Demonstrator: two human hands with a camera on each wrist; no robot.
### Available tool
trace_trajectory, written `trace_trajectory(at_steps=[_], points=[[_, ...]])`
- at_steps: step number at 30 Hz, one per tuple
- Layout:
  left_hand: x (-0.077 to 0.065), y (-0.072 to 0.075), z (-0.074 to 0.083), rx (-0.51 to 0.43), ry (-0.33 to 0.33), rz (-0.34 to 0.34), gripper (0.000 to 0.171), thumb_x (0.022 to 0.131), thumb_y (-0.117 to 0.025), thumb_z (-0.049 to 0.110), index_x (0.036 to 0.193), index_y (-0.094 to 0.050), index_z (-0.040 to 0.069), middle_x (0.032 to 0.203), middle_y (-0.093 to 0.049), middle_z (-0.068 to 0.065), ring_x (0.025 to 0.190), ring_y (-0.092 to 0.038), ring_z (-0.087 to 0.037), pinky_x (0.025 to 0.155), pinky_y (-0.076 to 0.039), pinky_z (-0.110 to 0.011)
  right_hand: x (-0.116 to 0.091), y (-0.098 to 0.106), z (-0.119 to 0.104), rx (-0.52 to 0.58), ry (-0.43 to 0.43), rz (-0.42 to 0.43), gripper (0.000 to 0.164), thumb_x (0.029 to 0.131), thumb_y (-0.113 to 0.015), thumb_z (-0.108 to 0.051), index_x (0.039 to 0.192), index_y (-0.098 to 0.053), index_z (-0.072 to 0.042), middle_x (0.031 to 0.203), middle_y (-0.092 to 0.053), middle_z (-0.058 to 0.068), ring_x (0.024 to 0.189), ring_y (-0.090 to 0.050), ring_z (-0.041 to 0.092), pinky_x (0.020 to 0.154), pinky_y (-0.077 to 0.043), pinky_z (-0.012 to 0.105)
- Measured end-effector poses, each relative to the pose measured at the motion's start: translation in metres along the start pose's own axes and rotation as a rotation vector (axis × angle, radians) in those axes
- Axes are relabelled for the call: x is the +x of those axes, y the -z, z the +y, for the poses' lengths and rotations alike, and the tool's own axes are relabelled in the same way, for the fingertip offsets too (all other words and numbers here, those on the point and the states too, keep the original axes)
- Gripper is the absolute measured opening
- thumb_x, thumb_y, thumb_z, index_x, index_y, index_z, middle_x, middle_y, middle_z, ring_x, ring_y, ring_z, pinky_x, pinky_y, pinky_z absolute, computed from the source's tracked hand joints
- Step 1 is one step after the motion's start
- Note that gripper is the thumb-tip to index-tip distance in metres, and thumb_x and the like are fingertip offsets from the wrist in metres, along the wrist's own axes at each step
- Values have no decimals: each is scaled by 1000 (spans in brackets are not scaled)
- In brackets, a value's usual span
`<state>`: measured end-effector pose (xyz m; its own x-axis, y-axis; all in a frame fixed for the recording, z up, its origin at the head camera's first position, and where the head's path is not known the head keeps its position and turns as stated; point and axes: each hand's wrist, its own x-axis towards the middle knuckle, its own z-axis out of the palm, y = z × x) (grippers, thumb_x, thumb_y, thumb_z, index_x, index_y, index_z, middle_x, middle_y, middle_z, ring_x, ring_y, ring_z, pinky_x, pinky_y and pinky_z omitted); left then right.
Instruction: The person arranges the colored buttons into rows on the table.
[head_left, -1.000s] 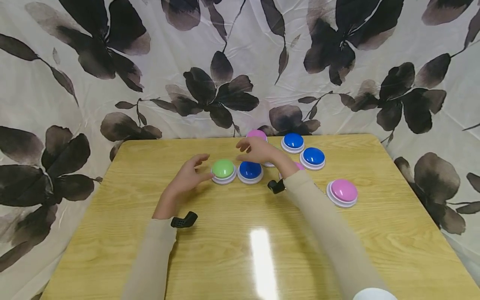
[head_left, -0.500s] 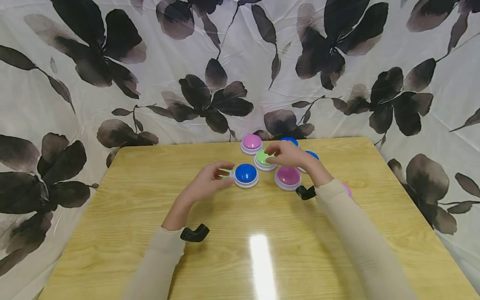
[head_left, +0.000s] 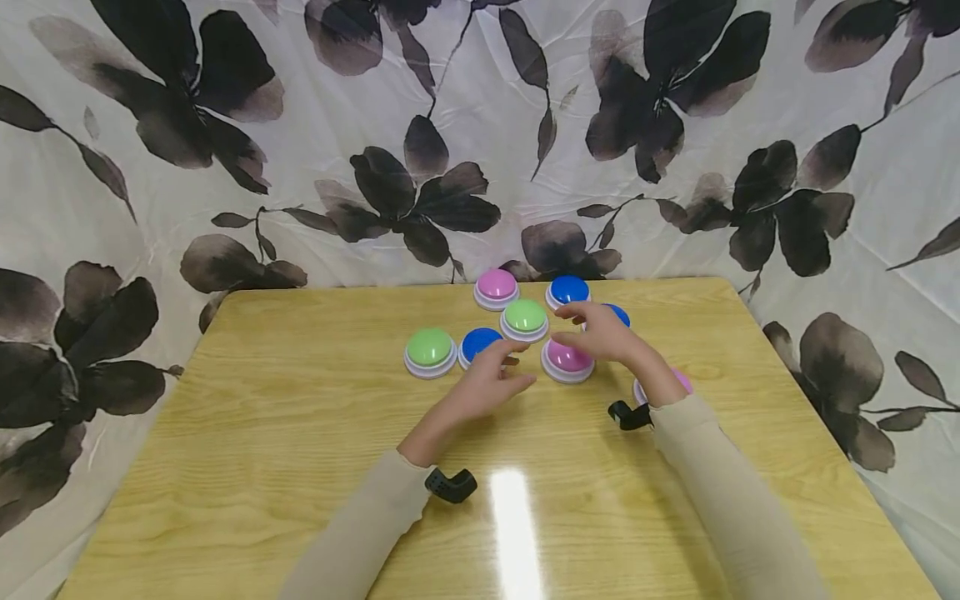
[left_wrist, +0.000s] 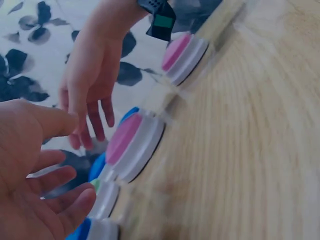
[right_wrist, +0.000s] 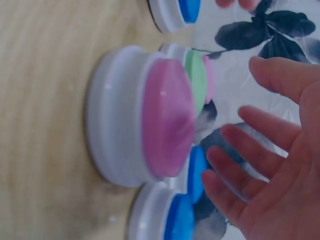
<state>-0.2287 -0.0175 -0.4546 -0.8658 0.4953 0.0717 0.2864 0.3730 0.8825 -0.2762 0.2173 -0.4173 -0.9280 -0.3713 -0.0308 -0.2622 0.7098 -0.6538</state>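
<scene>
Watching the feeds, I take the middle pink button (head_left: 567,358) as my landmark; it sits upright on its white base on the table (head_left: 262,417). My right hand (head_left: 609,333) hangs above its right side with fingers spread and holding nothing; the right wrist view shows a gap between my fingers and the dome. My left hand (head_left: 483,387) is off to the landmark's left, also holding nothing, its thumb and fingers apart.

The left blue button (head_left: 478,340) lies left of the landmark, partly hidden by my left hand; I can't tell whether they touch. The left green button (head_left: 429,348) is farther left, just beside that blue one. The centre green button (head_left: 525,317) sits just beyond the landmark, to its left, with the back pink button (head_left: 496,285) farther beyond on that side. Beyond the landmark I see the back blue button (head_left: 567,289). The right blue button (head_left: 618,313), half covered by my right hand, is beyond it to the right. The right pink button (head_left: 682,380) lies to its right and slightly nearer me, partly behind my right wrist. The floral cloth (head_left: 300,150) hangs well beyond the landmark.
</scene>
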Motion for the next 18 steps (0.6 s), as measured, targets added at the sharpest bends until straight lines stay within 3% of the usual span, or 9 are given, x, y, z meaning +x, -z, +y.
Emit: trace_trajectory(at_steps=[5, 9, 14, 18], points=[[9, -22, -3, -43, -48, 34, 51, 92, -67, 12, 138, -48, -1, 138, -49, -16, 122, -52, -37, 97, -47, -43, -15, -13, 13, 30, -16, 110, 55, 88, -73, -27, 132, -54, 1, 132, -54, 19, 120, -49, 39, 99, -43, 51], [14, -34, -8, -54, -34, 61, 49, 92, -67, 11, 136, -49, -2, 139, -49, -17, 122, -52, -35, 97, -47, -40, -25, -23, 21, 71, -68, 160, 59, 86, -75, -26, 134, -52, 0, 133, -51, 20, 122, -48, 39, 101, -41, 51], [23, -42, -14, -6, -13, 107, 48, 92, -67, 14, 136, -51, 2, 136, -51, -14, 121, -53, -31, 98, -47, -35, -32, -32, 29, 155, -102, 195, 63, 85, -77, -23, 136, -49, 1, 134, -48, 20, 122, -49, 36, 102, -42, 47], [27, -46, -20, -9, -17, 124, 47, 91, -66, 11, 135, -52, 0, 134, -53, -14, 121, -53, -30, 99, -46, -34, -36, -40, 35, 228, -82, 214, 66, 83, -79, -17, 136, -46, 6, 134, -48, 23, 117, -53, 37, 98, -46, 45]])
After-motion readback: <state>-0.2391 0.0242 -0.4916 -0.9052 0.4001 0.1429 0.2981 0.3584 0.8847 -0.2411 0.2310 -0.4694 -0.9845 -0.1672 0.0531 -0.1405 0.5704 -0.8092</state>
